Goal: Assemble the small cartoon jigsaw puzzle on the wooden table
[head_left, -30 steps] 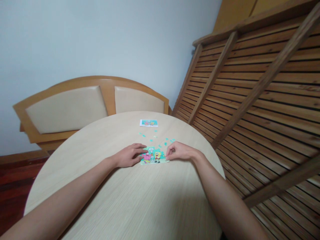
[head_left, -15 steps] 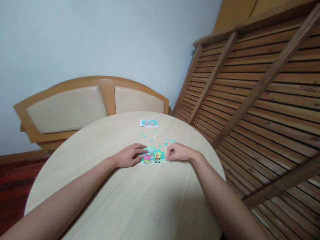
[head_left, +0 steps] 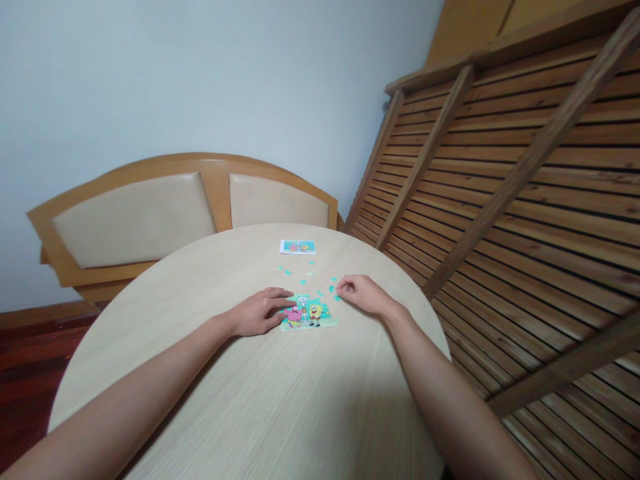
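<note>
A partly assembled cartoon jigsaw puzzle (head_left: pixel 314 317) lies flat on the round table, with pink and yellow figures on a teal ground. My left hand (head_left: pixel 257 311) rests palm down at its left edge, fingers spread and fingertips touching the puzzle. Beyond the puzzle's upper right corner is my right hand (head_left: pixel 364 293), its thumb and fingertips pinched together among loose teal pieces. Whatever is between those fingertips is too small to make out. Several loose jigsaw pieces (head_left: pixel 303 282) are scattered behind the puzzle.
A small printed reference picture (head_left: pixel 298 247) lies near the far side of the pale round table (head_left: pixel 280 393). Behind the table stands a wooden headboard (head_left: pixel 210 163) with cream panels against the wall. A slatted wooden frame (head_left: pixel 500 220) leans along the right side.
My right hand has moved away from the puzzle's right edge, up to the loose teal pieces, with fingers still pinched. The left hand has stayed in place.
</note>
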{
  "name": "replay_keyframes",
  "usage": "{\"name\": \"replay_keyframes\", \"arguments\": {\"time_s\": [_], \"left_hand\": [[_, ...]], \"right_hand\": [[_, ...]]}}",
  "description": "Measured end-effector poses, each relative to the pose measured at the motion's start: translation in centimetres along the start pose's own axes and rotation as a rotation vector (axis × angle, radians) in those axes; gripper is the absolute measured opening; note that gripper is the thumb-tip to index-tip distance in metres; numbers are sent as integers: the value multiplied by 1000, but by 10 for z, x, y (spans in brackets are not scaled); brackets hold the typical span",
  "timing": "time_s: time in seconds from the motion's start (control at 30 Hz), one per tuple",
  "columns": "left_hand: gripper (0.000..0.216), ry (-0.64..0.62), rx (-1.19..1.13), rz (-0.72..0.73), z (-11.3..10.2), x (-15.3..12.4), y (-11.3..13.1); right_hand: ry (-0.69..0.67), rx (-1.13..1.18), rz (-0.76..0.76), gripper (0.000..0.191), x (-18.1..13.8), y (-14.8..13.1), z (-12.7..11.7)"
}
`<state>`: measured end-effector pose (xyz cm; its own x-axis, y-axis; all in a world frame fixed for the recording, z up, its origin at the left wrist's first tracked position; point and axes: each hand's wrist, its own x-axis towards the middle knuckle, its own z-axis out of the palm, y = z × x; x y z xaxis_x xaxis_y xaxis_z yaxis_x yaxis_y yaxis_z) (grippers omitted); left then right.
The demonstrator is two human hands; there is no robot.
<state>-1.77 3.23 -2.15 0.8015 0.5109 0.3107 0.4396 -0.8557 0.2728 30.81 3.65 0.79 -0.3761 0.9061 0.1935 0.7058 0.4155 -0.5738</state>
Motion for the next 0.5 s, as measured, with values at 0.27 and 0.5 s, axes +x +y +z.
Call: {"name": "replay_keyframes", "arguments": {"time_s": [0.27,0.5], "left_hand": [[38,-23,20,-7,-2,1,3],[38,-14,9,6,-1,0,0]], "right_hand": [[92,-174,-138,17,10,7,18],[70,-115,-60,16,5,15,2]]}}
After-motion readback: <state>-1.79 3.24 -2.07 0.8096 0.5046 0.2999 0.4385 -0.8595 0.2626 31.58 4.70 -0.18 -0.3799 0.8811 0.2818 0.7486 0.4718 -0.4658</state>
